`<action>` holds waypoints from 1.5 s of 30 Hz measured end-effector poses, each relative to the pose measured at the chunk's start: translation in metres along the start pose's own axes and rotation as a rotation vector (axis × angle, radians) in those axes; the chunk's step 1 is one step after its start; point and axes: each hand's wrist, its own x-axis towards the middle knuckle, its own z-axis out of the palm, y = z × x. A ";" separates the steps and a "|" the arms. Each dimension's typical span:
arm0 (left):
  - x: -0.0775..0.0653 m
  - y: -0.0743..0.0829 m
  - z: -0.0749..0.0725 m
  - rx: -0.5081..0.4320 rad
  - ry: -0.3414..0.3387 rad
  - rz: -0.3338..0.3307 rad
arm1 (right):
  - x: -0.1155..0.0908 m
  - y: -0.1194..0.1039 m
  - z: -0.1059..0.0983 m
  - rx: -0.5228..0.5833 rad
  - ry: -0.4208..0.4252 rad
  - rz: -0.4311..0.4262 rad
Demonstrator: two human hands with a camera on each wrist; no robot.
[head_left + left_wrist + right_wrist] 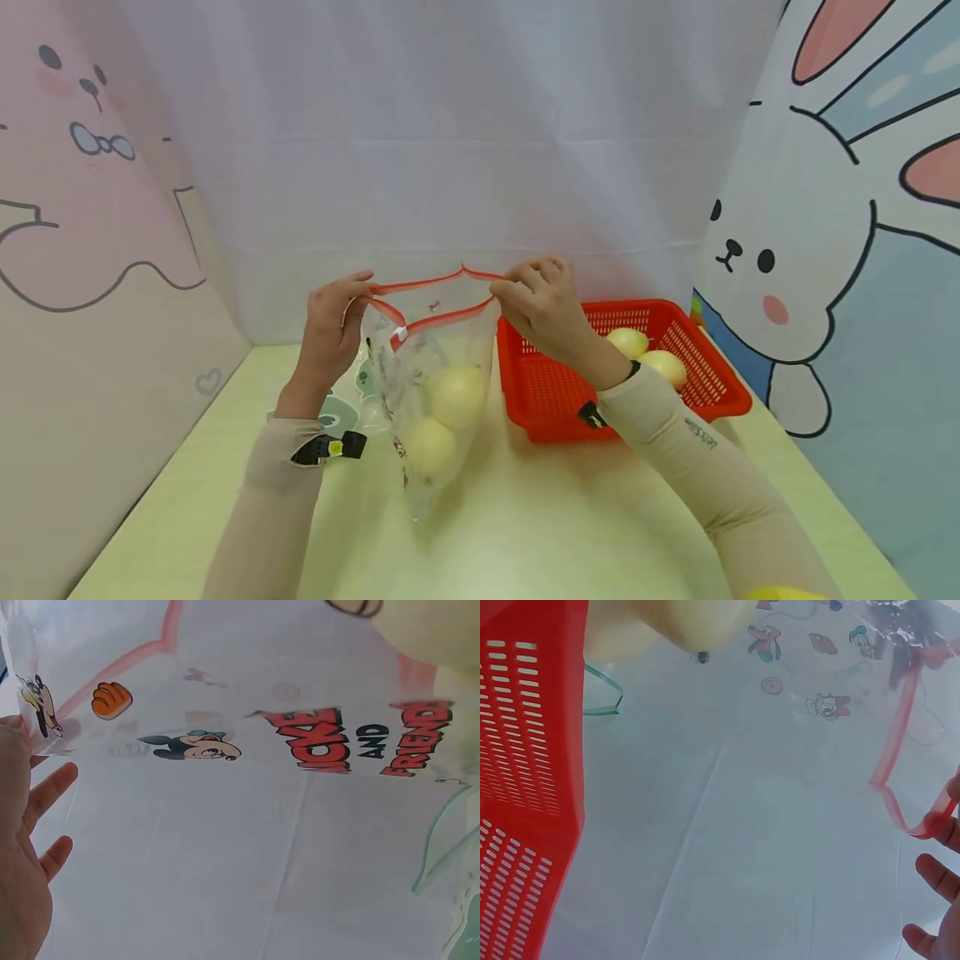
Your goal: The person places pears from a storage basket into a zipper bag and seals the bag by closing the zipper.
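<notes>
While my left hand [331, 325] and right hand [542, 307] pinch the clear bag [405, 379], centre frame, by its red rim [450, 316], I'd do best to pull both sides evenly, lest it tip.

1. Left hand [330, 325] — held up, fingertips pinching; two other fingers [52, 791] extend free and apart.
2. Right hand [545, 310] — held at about the same height, also pinching, knuckles uppermost.
3. Left forearm [262, 512] rises steeply; right forearm [712, 467] slants inward from the lower right.
</notes>
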 end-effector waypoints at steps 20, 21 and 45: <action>-0.021 0.006 0.021 0.102 -0.282 -0.085 | -0.024 -0.008 0.001 -0.030 -0.146 -0.030; -0.022 0.006 0.021 0.100 -0.293 -0.091 | -0.025 -0.008 0.002 -0.028 -0.148 -0.027; -0.026 0.043 -0.006 0.119 -0.337 -0.198 | -0.025 -0.012 0.003 -0.034 -0.188 -0.017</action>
